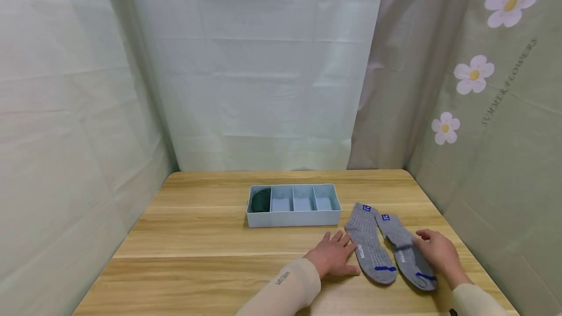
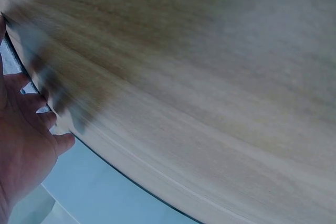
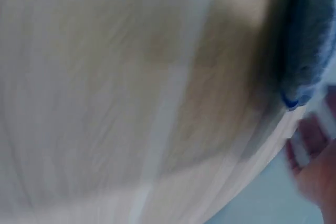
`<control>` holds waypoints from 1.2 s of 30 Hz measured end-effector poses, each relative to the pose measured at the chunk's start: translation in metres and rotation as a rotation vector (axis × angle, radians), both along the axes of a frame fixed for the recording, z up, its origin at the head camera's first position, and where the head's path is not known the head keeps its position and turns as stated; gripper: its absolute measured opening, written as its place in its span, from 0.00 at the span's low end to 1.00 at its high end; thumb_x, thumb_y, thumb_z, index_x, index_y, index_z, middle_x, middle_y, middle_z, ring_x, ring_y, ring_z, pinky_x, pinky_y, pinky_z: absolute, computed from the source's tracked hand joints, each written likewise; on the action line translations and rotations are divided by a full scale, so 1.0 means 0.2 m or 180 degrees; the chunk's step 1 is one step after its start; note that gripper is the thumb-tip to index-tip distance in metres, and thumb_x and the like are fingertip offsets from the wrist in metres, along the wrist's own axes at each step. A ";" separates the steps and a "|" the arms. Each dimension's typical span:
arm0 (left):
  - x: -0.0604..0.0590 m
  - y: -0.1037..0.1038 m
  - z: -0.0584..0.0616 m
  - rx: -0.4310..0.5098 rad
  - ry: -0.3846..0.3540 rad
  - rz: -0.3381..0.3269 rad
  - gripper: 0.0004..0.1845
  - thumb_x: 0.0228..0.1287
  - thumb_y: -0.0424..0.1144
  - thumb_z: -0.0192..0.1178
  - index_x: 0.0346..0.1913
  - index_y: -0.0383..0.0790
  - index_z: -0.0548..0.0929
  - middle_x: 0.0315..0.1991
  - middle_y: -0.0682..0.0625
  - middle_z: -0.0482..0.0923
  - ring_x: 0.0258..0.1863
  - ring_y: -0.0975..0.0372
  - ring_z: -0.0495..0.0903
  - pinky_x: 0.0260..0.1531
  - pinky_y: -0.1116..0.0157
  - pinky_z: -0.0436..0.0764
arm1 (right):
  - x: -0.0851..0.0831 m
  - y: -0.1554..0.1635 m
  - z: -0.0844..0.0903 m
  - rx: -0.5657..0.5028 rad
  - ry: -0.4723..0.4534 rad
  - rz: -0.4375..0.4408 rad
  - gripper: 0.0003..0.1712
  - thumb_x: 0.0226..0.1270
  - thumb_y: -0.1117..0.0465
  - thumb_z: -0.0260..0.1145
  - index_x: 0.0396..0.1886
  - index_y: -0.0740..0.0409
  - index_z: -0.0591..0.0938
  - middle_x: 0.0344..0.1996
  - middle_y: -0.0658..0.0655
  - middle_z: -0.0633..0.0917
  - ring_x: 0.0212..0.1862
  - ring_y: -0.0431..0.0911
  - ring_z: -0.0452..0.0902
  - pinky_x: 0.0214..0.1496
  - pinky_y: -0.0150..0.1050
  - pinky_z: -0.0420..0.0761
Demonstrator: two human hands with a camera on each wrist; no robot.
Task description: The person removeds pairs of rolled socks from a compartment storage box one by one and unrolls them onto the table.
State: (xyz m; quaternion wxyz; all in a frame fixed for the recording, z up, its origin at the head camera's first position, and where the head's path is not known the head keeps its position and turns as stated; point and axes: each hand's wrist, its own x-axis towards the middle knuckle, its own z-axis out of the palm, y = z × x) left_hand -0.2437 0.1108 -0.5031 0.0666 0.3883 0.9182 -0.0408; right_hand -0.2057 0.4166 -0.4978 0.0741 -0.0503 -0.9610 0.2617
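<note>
Behind and along both sides of the wood-grain tabletop (image 1: 184, 238): pale, creased sheets (image 1: 263, 72); on the right-hand sheet (image 1: 505, 179), three pinkish-white flowers (image 1: 474, 75) with yellow centres, beside dark lettering (image 1: 507, 87), "SUMMER FLOWERS".

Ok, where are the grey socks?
In the head view, the grey socks lie on the right of the table, between the left hand and right hand, right of the blue box.

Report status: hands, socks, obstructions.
Left hand spread beside left gray sock. Right hand at outer edge of right gray sock; grip unclear. Both socks on table, side by side. Nothing seen covering them; divided box sits apart.
</note>
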 end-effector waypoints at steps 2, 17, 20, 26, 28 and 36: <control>0.00 0.00 0.00 -0.0006 -0.0020 -0.0002 0.40 0.65 0.73 0.47 0.76 0.60 0.62 0.77 0.57 0.56 0.76 0.60 0.52 0.72 0.54 0.56 | -0.01 -0.03 -0.01 0.0312 0.0351 0.0404 0.15 0.67 0.63 0.65 0.48 0.71 0.84 0.47 0.72 0.83 0.50 0.68 0.79 0.50 0.62 0.76; -0.01 0.01 0.00 0.0020 -0.0129 0.0048 0.40 0.64 0.73 0.48 0.76 0.61 0.61 0.77 0.58 0.54 0.76 0.61 0.51 0.72 0.54 0.55 | -0.09 -0.17 -0.11 0.1064 -0.0299 0.0793 0.39 0.76 0.41 0.52 0.66 0.73 0.71 0.66 0.79 0.66 0.66 0.75 0.59 0.58 0.74 0.62; -0.01 0.01 0.00 0.0025 -0.0142 0.0051 0.40 0.65 0.73 0.48 0.76 0.61 0.61 0.77 0.58 0.54 0.76 0.61 0.51 0.72 0.54 0.55 | -0.09 -0.17 -0.10 0.1031 -0.0164 0.0777 0.35 0.79 0.46 0.49 0.67 0.72 0.71 0.66 0.79 0.66 0.67 0.75 0.58 0.59 0.75 0.60; 0.00 0.00 0.00 0.0017 -0.0145 0.0035 0.40 0.65 0.73 0.48 0.76 0.61 0.61 0.77 0.58 0.54 0.76 0.61 0.51 0.72 0.54 0.55 | -0.07 -0.12 -0.09 0.1071 0.0387 0.1089 0.22 0.71 0.63 0.62 0.60 0.72 0.78 0.59 0.77 0.75 0.61 0.72 0.70 0.60 0.65 0.69; 0.00 0.00 0.00 0.0027 -0.0161 0.0036 0.40 0.65 0.72 0.48 0.76 0.61 0.61 0.77 0.58 0.54 0.76 0.61 0.51 0.72 0.54 0.55 | -0.06 -0.10 -0.09 0.1074 0.0226 0.1206 0.24 0.71 0.61 0.63 0.60 0.72 0.77 0.60 0.77 0.74 0.62 0.72 0.69 0.61 0.65 0.69; 0.00 0.00 0.01 0.0045 -0.0199 0.0044 0.40 0.65 0.72 0.49 0.76 0.60 0.62 0.77 0.57 0.54 0.76 0.61 0.51 0.72 0.54 0.54 | -0.01 -0.08 -0.15 0.1138 -0.0193 0.1208 0.32 0.77 0.51 0.55 0.70 0.69 0.68 0.69 0.76 0.64 0.69 0.73 0.57 0.61 0.75 0.58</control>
